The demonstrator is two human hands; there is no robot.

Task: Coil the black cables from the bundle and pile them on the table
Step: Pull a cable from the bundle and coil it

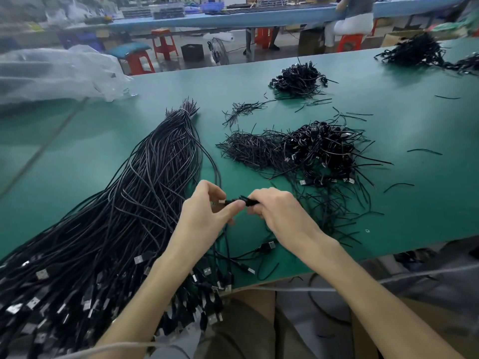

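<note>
Nearest my view, two bare forearms (363,294) reach out from the bottom edge over the flat green table (414,203), which fills most of what I see. Largest on it is the long bundle of straight black cables (116,216). It lies on the left and runs from the near edge, where its silver plugs (42,274) crowd together, up to a gathered, tapered end near the middle.

Right of the bundle sits the big heap of coiled black cables (326,151), with a flatter spread of thin black ties (251,149) touching its left side. A smaller coiled heap (298,76) lies farther back, and another dark heap (414,51) rests at the far right corner. Crumpled clear plastic sheeting (57,73) lies at the far left.

My left hand (204,211) and right hand (280,216) meet between the bundle and the big heap. Both grip one thin black cable (234,202): left thumb and forefinger pinch it, right fingers curl round it.
</note>
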